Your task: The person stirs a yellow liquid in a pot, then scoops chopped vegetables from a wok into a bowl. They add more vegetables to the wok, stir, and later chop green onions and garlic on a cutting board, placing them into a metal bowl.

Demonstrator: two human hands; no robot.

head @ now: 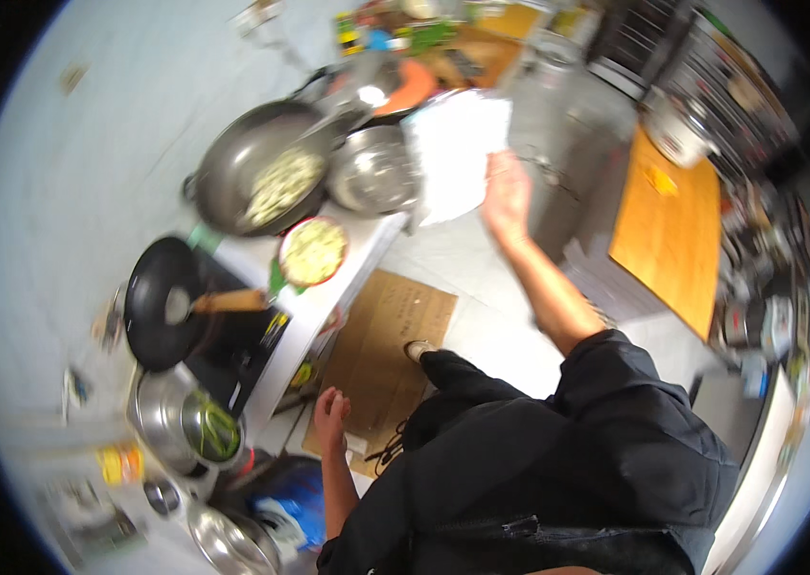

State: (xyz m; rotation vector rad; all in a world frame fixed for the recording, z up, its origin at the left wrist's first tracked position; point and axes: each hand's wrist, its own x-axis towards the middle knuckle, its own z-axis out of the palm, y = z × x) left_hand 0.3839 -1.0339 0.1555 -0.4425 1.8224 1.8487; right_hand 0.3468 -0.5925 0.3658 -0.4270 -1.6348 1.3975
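My right hand (508,190) reaches out over the floor, fingers on the edge of a white sheet-like thing (459,154), perhaps a plastic bag; blur hides its exact kind. Just left of it stands a steel bowl (374,172). A large wok (222,162) beside that bowl holds pale green chopped food (286,185). In front of the wok, a red-rimmed bowl (282,251) is full of similar chopped food. My left hand (332,417) hangs low near the counter's front, fingers loosely curled, with nothing visible in it.
A black pan (160,302) with a wooden handle sits on the black cooktop (247,352). Green vegetables (214,428) lie in a container nearby. Cardboard (383,330) covers the floor by my foot. On the right stands a wood-topped table (671,244) with a white cooker (678,129).
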